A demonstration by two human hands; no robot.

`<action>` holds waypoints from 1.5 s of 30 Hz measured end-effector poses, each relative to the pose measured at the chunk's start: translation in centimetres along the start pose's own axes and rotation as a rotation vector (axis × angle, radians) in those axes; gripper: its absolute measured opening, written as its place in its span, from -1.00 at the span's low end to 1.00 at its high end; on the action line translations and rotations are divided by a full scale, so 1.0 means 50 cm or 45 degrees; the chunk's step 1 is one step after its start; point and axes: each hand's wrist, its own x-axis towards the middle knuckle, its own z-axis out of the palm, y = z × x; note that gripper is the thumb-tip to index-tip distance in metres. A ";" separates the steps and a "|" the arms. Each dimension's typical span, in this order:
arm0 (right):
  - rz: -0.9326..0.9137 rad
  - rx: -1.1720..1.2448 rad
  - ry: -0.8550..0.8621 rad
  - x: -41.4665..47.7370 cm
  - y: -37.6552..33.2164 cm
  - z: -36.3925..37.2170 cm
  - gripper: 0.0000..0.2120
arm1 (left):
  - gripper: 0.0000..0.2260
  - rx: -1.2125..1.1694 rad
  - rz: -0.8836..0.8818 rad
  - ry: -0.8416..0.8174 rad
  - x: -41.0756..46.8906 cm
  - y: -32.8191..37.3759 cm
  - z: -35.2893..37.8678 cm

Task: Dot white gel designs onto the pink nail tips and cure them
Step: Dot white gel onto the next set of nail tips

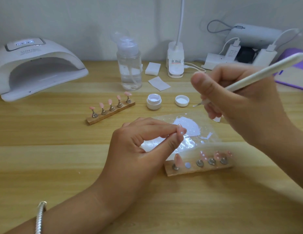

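Broad wood of the table (62, 157) shows near me; the lamp (35, 68) sits at its far left edge. My right hand (235, 105) grips the pen (265, 71) above the plastic sheet (205, 122). My left hand (139, 149) pinches a pink nail tip (181, 130) over it.

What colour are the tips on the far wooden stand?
Those tips are plain pink, undotted; the head view shows them best.

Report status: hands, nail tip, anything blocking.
Left hand pinches dotted tip. Right hand grips pen, raised. Nothing between them.
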 end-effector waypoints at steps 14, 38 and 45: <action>0.380 -0.464 -0.296 0.008 0.077 -0.011 -0.56 | -0.93 -0.030 -0.076 -0.040 0.000 -0.008 -0.002; 0.049 0.089 -0.079 -0.012 -0.003 0.008 -0.65 | -0.95 -0.057 -0.049 -0.044 -0.001 -0.004 -0.005; -0.009 0.250 -0.039 -0.043 -0.027 0.033 -0.62 | -0.95 -0.044 -0.011 -0.031 0.000 -0.005 -0.004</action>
